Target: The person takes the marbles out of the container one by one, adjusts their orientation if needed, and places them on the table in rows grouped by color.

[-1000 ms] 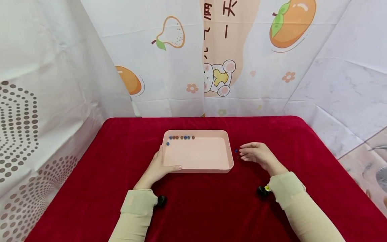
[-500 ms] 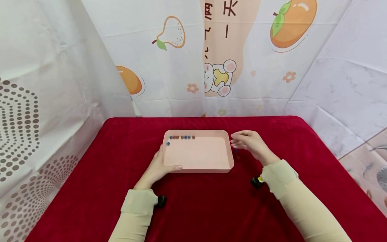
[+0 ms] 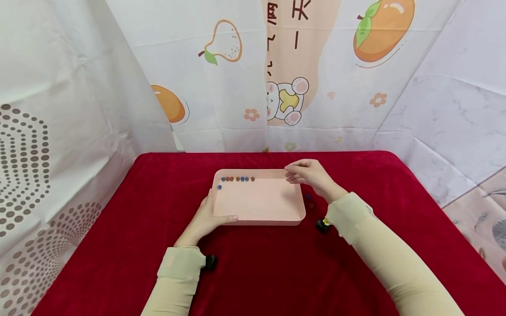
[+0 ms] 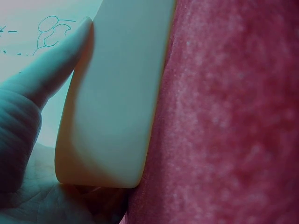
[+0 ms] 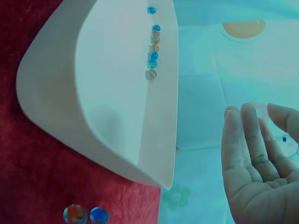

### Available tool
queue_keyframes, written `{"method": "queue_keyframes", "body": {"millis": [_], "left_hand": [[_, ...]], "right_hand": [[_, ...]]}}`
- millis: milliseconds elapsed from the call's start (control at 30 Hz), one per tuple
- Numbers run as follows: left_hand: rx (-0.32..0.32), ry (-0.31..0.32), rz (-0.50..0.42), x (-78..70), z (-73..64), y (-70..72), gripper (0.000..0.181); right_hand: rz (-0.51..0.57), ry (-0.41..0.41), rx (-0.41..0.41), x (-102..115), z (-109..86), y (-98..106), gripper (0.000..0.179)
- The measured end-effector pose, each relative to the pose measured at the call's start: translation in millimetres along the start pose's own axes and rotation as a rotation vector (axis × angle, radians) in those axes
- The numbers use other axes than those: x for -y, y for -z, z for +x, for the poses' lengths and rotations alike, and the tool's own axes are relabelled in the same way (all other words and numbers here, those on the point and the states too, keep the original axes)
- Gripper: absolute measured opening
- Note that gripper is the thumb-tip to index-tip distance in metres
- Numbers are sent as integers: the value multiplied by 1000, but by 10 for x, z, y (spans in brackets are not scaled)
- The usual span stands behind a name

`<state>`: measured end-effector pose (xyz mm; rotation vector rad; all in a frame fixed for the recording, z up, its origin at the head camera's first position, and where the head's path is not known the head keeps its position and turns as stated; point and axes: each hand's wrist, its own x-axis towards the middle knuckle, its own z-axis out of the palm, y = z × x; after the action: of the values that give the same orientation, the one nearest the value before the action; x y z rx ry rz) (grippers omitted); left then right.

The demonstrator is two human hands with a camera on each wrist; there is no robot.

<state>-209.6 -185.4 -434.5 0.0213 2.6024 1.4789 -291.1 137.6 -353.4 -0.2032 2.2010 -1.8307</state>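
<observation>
white curtains (image 3: pixel 205 109) printed with fruit fill the upper frame, and a red-clothed worktop (image 3: pixel 253 272) spreads across the lower part. from my remote seat i see the pink tray (image 3: pixel 253 202) mid-frame, a row of seven marbles (image 3: pixel 243 179) along its far wall and a lone blue marble (image 3: pixel 219 187) below the row's left end. just right of the tray, on the cloth, lie a loose blue marble (image 3: pixel 309 196) and a reddish marble (image 3: pixel 311 205); the tray's right wall (image 3: pixel 302 204) stands between them and the others. my left hand (image 3: pixel 203 223) grips the tray's lower left corner, thumb over the near rim. my right hand (image 3: pixel 310 174) hangs over the upper right corner, partly hiding it, fingers bunched; i cannot tell whether they pinch anything. a second ago it was beside the loose marbles; it has come up and left, while left hand, tray and visible marbles have stayed put.
</observation>
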Motion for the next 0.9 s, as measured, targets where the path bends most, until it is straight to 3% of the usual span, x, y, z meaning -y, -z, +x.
{"method": "queue_keyframes", "body": {"millis": [300,900], "left_hand": [[-1,-8,0,1,0,-1,120],[-6,5,-14,5,-6,1,120]], "right_hand": [[-78,4,33,56,145,-187,35],[-101,-39,65,69,461,-528,31]]}}
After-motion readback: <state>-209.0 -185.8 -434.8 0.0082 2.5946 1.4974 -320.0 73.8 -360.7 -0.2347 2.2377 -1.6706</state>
